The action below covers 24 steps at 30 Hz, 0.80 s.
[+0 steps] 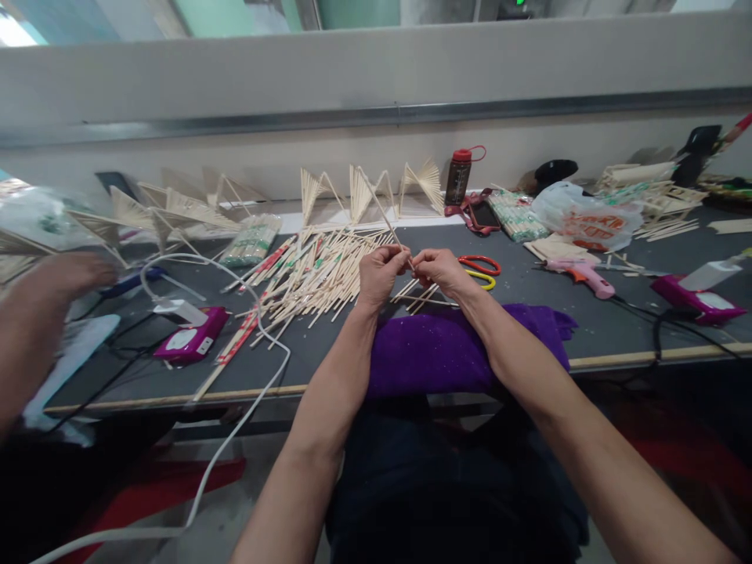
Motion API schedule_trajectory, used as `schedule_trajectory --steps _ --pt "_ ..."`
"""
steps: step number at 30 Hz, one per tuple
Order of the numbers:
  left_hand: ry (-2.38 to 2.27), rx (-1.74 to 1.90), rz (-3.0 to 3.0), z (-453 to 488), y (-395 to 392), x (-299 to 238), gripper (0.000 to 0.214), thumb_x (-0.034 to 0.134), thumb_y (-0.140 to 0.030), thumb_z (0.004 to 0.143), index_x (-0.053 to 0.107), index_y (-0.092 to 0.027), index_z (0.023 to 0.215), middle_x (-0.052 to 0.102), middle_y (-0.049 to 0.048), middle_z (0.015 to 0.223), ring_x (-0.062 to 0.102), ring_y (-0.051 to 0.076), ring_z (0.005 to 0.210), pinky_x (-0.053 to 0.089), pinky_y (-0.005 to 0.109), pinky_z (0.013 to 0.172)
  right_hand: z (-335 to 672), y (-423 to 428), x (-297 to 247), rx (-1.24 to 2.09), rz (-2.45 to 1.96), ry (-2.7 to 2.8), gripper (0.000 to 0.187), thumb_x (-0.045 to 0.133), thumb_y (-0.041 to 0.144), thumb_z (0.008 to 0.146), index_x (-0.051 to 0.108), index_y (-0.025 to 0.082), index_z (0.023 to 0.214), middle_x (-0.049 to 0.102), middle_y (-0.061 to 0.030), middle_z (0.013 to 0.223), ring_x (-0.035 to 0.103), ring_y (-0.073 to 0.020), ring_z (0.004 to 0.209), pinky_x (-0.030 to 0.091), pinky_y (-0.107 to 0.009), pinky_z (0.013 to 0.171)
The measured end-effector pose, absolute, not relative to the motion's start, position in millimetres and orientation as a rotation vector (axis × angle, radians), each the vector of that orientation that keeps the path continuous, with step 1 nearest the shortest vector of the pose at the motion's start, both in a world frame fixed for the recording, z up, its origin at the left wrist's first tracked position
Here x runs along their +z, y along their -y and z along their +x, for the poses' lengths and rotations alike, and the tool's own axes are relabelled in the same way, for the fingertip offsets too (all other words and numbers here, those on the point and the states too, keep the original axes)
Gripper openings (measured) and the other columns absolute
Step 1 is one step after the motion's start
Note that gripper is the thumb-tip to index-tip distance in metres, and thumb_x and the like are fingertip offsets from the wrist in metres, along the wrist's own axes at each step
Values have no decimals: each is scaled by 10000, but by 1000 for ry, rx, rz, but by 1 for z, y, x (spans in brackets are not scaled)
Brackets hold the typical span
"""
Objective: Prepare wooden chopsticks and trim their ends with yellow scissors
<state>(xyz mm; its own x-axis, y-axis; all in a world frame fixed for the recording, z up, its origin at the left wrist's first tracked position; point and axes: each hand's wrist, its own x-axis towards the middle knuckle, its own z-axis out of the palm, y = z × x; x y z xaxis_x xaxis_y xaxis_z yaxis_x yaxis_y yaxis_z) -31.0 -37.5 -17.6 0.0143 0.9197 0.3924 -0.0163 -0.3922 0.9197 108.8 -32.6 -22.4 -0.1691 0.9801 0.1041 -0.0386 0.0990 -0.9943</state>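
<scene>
Both my hands meet above the purple cloth (432, 356) at the bench's front edge. My left hand (381, 276) is closed on a thin wooden stick (388, 218) that slants up and away to the left. My right hand (438, 271) pinches at the stick's near end, its fingertips close to those of the left. Just left of my hands lies a heap of loose wooden sticks (317, 278). A few more sticks (426, 296) lie crossed beneath my hands. Scissors with a red handle (480, 265) and a yellow handle (482, 280) rest beside my right wrist.
Fan-shaped stick structures (423, 188) stand along the wall, near a dark bottle (458, 178). A pink glue gun (587, 276) lies right, by a magenta power socket (699, 301). A white cable (276, 380) loops at left, near another person's hand (74, 278).
</scene>
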Motion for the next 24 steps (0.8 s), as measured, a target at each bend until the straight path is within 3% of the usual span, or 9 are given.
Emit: schedule_trajectory --steps 9,17,24 --pt "-959 1427 1423 -38 35 -13 211 672 -353 693 671 -146 730 651 22 621 532 74 522 314 171 431 107 34 -24 1332 -999 1382 76 572 101 580 598 142 638 585 19 517 460 -68 386 384 -188 361" --pt "-952 1369 1233 -45 26 -18 293 712 -396 640 669 -163 810 675 26 702 557 73 530 325 161 422 118 31 -22 1696 -834 1257 90 607 150 733 644 108 804 648 -52 705 564 -83 541 483 -197 481" --pt "-957 1380 1253 -42 27 -18 276 716 -388 640 662 -166 794 661 12 674 547 63 507 315 158 415 116 33 -23 1618 -896 1343 134 668 227 726 647 107 782 640 -45 681 576 -88 538 498 -195 478"
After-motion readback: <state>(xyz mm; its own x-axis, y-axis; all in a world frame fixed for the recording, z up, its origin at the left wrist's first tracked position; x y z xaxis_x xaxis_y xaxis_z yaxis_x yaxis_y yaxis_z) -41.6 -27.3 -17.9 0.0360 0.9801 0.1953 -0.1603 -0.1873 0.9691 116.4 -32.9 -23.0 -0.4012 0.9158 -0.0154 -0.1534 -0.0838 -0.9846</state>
